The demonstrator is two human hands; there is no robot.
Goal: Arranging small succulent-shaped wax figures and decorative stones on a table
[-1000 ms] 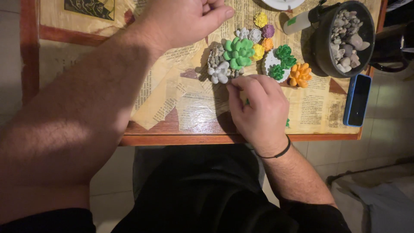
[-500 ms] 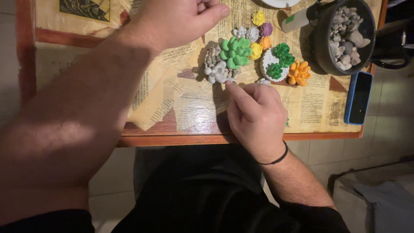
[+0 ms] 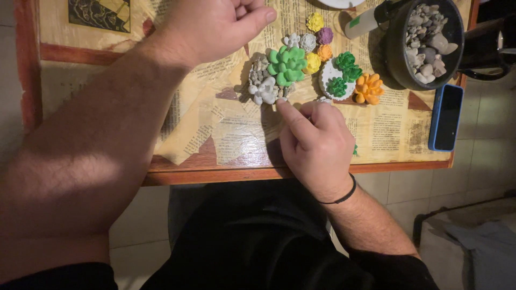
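A cluster of small model succulents lies on the paper-covered table (image 3: 215, 134): a white one (image 3: 264, 90), a big green one (image 3: 287, 64), yellow, purple and orange ones (image 3: 368, 87) further right. My right hand (image 3: 317, 142) rests on the table with the index finger stretched out, its tip touching the table just below the white succulent. The other fingers are curled; a small pale piece shows at the knuckles, unclear if held. My left hand (image 3: 215, 24) is a loose fist resting at the far edge of the table, left of the cluster.
A dark bowl of pale pebbles (image 3: 427, 35) stands at the back right with a white tube (image 3: 365, 21) beside it. A blue-cased phone (image 3: 446, 117) lies near the right edge. The table's wooden front rim (image 3: 226, 174) is close to my lap.
My right hand has slid slightly left and up, and its index finger now points out toward the white succulent. The left hand has barely moved.
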